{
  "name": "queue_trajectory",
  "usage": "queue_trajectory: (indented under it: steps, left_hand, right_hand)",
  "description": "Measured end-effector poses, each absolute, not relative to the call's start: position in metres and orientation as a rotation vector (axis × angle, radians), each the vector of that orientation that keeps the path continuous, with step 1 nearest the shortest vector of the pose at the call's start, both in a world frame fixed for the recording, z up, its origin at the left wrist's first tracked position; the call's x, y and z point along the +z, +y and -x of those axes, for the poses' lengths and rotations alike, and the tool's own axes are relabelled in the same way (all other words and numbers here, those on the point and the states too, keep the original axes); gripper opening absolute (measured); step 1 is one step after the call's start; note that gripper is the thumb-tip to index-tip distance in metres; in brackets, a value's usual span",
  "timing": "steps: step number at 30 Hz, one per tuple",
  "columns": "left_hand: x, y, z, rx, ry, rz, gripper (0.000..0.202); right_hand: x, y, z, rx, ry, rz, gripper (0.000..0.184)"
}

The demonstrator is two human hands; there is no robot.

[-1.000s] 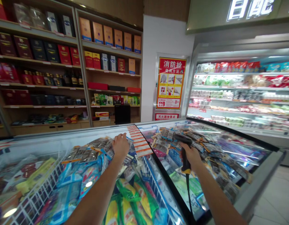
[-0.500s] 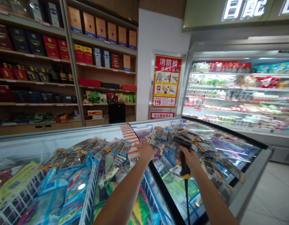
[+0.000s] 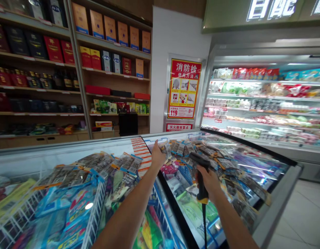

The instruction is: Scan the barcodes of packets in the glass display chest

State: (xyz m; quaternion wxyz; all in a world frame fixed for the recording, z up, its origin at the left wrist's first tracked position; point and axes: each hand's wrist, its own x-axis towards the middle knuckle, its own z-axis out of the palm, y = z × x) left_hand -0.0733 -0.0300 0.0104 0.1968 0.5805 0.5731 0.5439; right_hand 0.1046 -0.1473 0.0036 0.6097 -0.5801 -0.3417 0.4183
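My right hand (image 3: 209, 182) is wrapped round the grip of a black and yellow handheld barcode scanner (image 3: 199, 159), whose cord hangs down toward the bottom edge. The scanner's head points left, over small packets lying on the freezer glass. My left hand (image 3: 158, 157) reaches to the left end of that pile, its thumb pointing up. It is closed at the edge of a small brown snack packet (image 3: 165, 148); the fingers behind are partly hidden. More flat packets (image 3: 180, 148) of the same kind, with blue or orange edges, lie between and beyond my hands.
Below the glass of the chest freezer (image 3: 175, 204) are white wire baskets (image 3: 97, 211) with blue bags (image 3: 56, 211). Another packet pile (image 3: 95, 162) lies left. Shelves of boxed bottles (image 3: 110, 65) stand behind, a lit chiller (image 3: 263, 103) at right.
My left hand has moved slightly up and left, and its thumb now points up beside a packet. The scanner in my right hand has shifted slightly left.
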Motion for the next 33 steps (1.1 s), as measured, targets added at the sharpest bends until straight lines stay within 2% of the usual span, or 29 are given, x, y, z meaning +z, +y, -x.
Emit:
queue_trajectory:
  steps: [4,6,10,17,26,33]
  left_hand:
    - [0.004,-0.012,0.089,1.624,1.411,-1.311,0.032]
    - [-0.001,-0.005,0.095,1.695,1.290,-1.200,0.020]
    - [-0.006,0.003,0.097,1.734,1.052,-1.038,0.027]
    - [-0.003,-0.002,0.095,1.735,0.975,-1.063,0.034]
    - [-0.003,-0.003,0.100,1.672,1.230,-1.162,0.036]
    - [0.003,-0.020,0.113,1.454,1.793,-1.505,0.035]
  right_hand:
    - [0.004,-0.152,-0.094,1.058,-0.905,1.303,0.025]
    - [0.004,-0.155,-0.087,1.095,-0.944,1.295,0.026]
    - [0.006,-0.162,-0.075,1.194,-0.966,1.285,0.025]
    - [0.016,-0.173,-0.071,1.283,-0.931,1.269,0.023]
    - [0.014,-0.171,-0.072,1.272,-0.915,1.220,0.023]
    - [0.007,-0.159,-0.082,1.156,-0.877,1.253,0.024]
